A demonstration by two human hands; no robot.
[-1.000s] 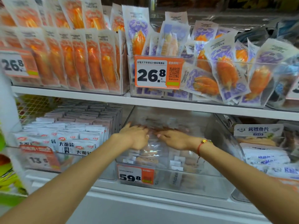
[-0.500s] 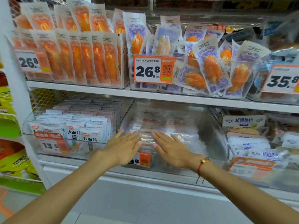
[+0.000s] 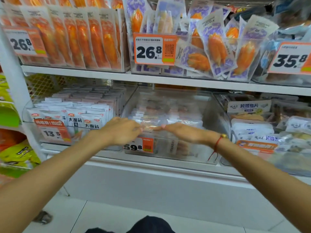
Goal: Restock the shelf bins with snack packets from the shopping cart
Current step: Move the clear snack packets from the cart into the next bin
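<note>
Snack packets (image 3: 168,118) in clear bin (image 3: 217,118), white shelf (image 3: 168,81), left hand (image 3: 121,130), right hand (image 3: 183,132), each grip released

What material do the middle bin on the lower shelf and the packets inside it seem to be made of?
Middle bin: it looks like clear, glossy rigid plastic, since the packets and the shelf show through its walls. Packets: probably thin transparent plastic film; they shine and their contents show faintly, though blur hides the detail.
</note>
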